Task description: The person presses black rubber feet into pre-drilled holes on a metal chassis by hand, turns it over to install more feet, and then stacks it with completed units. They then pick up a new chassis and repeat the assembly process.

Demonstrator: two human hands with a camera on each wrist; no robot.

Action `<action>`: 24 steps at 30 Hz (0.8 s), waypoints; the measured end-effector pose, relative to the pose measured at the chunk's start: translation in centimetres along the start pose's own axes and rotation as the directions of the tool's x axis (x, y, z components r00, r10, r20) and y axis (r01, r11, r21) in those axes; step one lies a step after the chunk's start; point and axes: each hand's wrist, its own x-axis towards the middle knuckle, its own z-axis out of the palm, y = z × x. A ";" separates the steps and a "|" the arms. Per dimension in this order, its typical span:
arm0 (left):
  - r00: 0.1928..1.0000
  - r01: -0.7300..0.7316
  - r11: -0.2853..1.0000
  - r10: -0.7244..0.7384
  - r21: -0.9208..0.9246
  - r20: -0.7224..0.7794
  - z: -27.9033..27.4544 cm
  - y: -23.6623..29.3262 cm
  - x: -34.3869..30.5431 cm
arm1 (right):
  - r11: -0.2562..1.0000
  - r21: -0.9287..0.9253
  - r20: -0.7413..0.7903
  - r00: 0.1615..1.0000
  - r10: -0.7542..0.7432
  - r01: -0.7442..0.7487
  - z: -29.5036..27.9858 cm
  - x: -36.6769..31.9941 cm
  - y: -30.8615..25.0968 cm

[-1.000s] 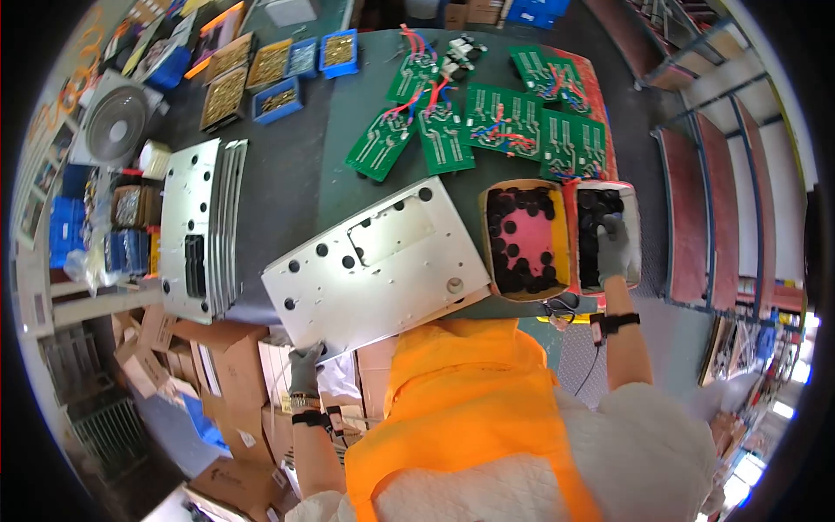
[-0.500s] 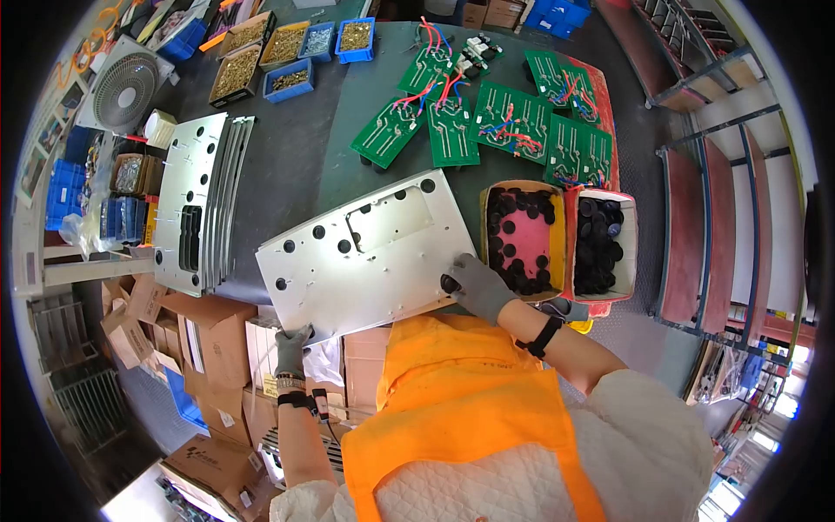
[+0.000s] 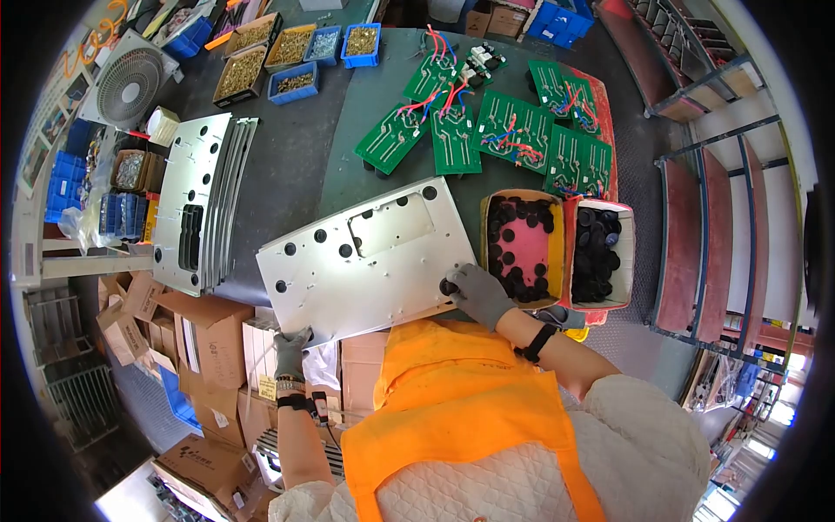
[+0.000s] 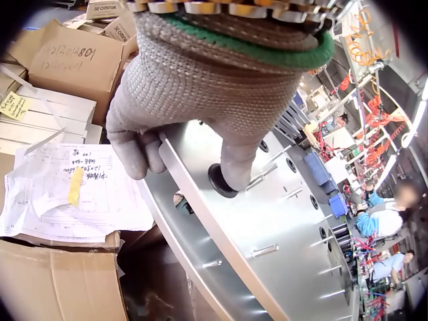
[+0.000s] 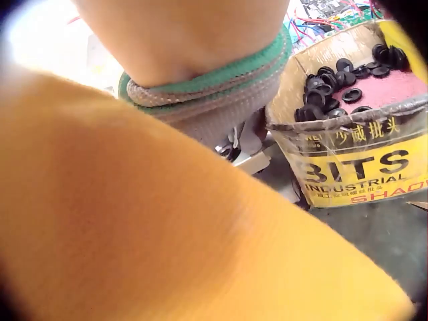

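A silver metal panel (image 3: 374,291) with round holes and short studs lies slanted at the table's front edge. My gloved left hand (image 3: 290,352) grips its near-left corner. In the left wrist view the thumb (image 4: 235,160) presses on a black rubber grommet (image 4: 219,179) in the panel, with the fingers curled around the panel edge. My gloved right hand (image 3: 480,292) pinches another black grommet (image 3: 448,286) at the panel's right end, over the spot where a hole showed before. The right wrist view mostly hides that hand behind the orange apron (image 5: 147,214).
Right of the panel stand a yellow box (image 3: 561,248) and a white-sided box (image 3: 628,252), both holding black grommets. Green circuit boards (image 3: 457,148) with wires lie behind. Similar panels (image 3: 185,165) stand stacked at left. Small bins (image 3: 361,61) of metal parts sit farther back.
My right hand has come from the white-sided box to the panel's right end, bringing a black grommet. Over the last half second both hands have stayed nearly in place.
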 end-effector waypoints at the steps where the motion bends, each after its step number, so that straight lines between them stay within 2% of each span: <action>1: 1.000 0.021 1.000 -0.021 -0.013 0.009 -0.1 -0.2 0.3 | 1.000 -0.011 0.011 1.000 0.009 -0.009 0.0 0.1 0.0; 6: 0.999 0.042 0.999 -0.041 -0.021 0.021 -0.1 -0.5 0.6 | 0.999 -0.014 0.040 0.998 0.049 -0.049 -0.7 0.8 -0.7; 8: 0.999 0.045 0.999 -0.045 -0.011 -0.013 0.1 -0.5 0.6 | 0.995 -0.057 0.123 0.989 0.084 -0.077 -0.9 1.0 -1.1; 9: 0.999 0.039 0.999 -0.039 -0.016 -0.015 0.1 -0.5 0.8 | 0.996 -0.059 0.117 0.990 0.079 -0.072 -0.7 1.0 -1.0; 11: 0.999 0.032 0.999 -0.032 -0.022 -0.001 0.1 -0.6 0.9 | 0.943 -0.273 0.097 0.981 -0.167 0.188 0.2 0.9 -0.5; 12: 1.000 0.026 0.999 -0.026 -0.028 -0.008 0.1 -0.7 1.0 | 0.941 -0.276 0.092 0.980 -0.177 0.195 0.1 1.3 0.1; 14: 1.000 0.009 0.999 -0.009 -0.045 0.007 0.1 -1.0 1.3 | 0.871 -0.299 0.246 0.913 -0.325 0.390 -0.3 2.0 1.3; 16: 1.000 -0.004 0.999 0.004 -0.037 0.006 0.2 -0.8 1.2 | 0.862 -0.276 0.273 0.894 -0.355 0.426 -1.6 3.2 1.4; 18: 1.000 -0.013 0.999 0.014 -0.042 0.011 0.2 -0.7 1.1 | 0.875 -0.186 0.414 0.843 -0.343 0.447 -2.7 4.7 1.6; 19: 1.000 -0.014 0.999 0.015 -0.042 0.006 0.2 -0.6 1.0 | 0.892 -0.116 0.422 0.835 -0.354 0.437 -2.6 5.3 1.9; 22: 1.000 -0.007 1.000 0.006 0.030 0.014 0.2 -0.3 0.8 | 0.905 -0.078 0.401 0.845 -0.355 0.417 -2.6 5.3 1.8; 24: 1.000 -0.011 1.000 0.011 0.012 0.014 0.3 -0.1 0.8 | 0.878 -0.128 0.438 0.820 -0.368 0.462 -3.3 4.9 1.5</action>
